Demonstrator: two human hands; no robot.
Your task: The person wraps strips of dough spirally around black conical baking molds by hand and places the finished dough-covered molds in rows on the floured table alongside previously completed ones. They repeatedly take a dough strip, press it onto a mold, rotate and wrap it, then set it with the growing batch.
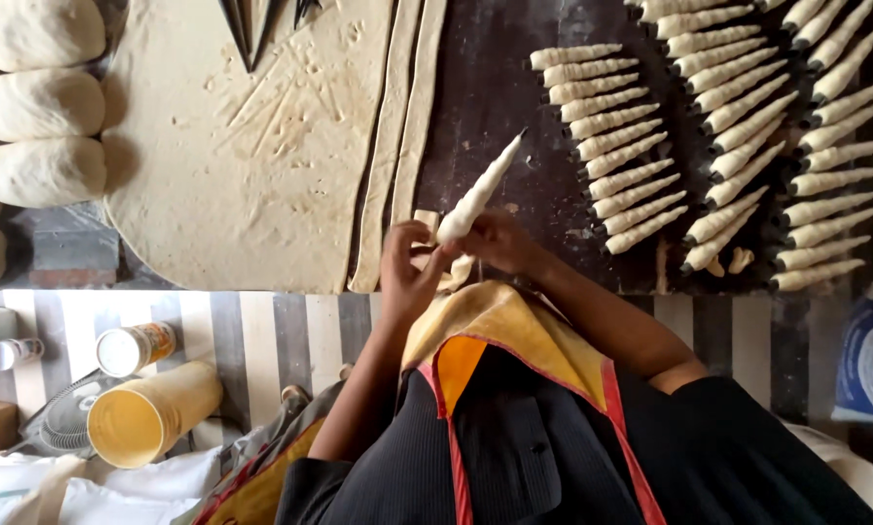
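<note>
The dough-wrapped cone [477, 192] is held above the near edge of the dark worktop [514, 107], tip pointing up and away. It is likely light, with a soft, tacky skin that dents easily over a stiff core; take hold at the wide base, not the thin tip. Surface: pale, spiral-wound strip, tapering to a point. The left hand [407, 272] is closed around the base and the loose strip end; the right hand [499, 243] pinches the base in a closed grip. Finished cones [641, 185] lie in rows right; rolled dough sheet [251, 165] left
</note>
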